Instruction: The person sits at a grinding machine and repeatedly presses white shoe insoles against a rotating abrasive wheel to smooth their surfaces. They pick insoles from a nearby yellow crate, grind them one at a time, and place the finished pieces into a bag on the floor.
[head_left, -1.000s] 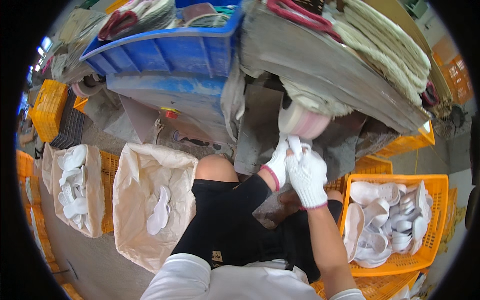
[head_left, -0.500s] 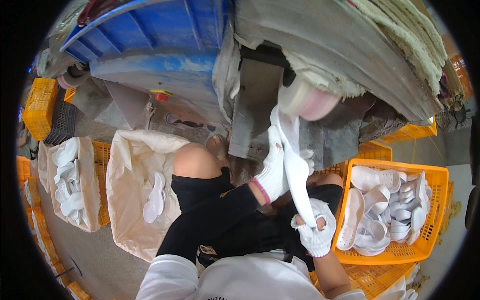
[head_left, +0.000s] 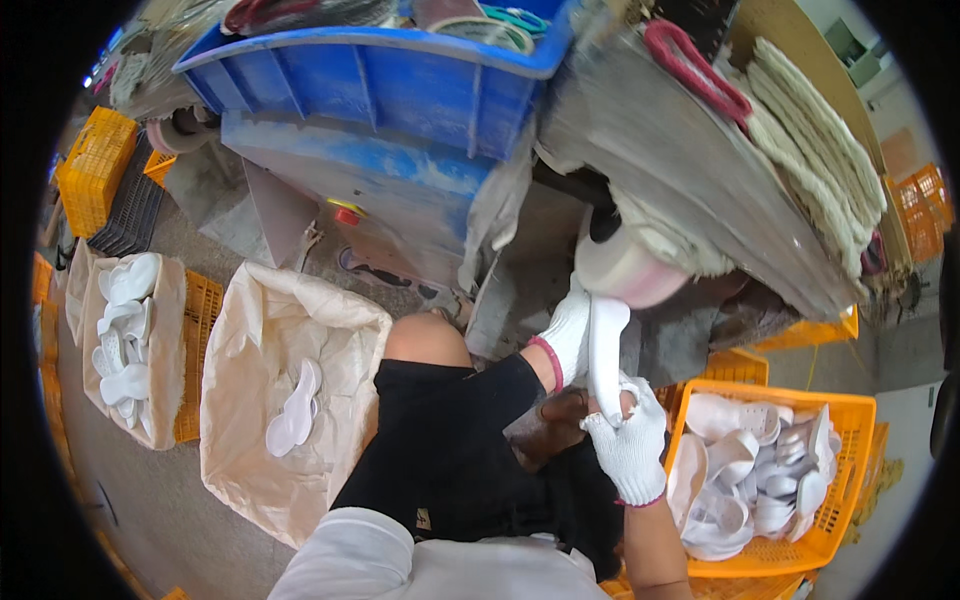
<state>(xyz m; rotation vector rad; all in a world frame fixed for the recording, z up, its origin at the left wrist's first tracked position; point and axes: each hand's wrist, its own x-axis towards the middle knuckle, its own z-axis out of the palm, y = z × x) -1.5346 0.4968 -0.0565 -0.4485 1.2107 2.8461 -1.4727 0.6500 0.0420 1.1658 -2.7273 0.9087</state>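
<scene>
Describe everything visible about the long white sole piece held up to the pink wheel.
The long white sole piece looks like smooth moulded foam or rubber, narrow with a rounded end. It stands nearly upright, its top end at the pale pink buffing wheel. The white-gloved left hand grips its upper part from the side; the white-gloved right hand holds its lower end. It hangs above the person's lap, left of the orange plastic crate filled with similar white pieces.

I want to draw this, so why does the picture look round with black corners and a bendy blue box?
Head view: a fisheye lens makes a round image with black rim, bowing straight edges like the blue bin; the middle, where the left hand and right hand hold the white sole, stays sharp and evenly lit.
</scene>
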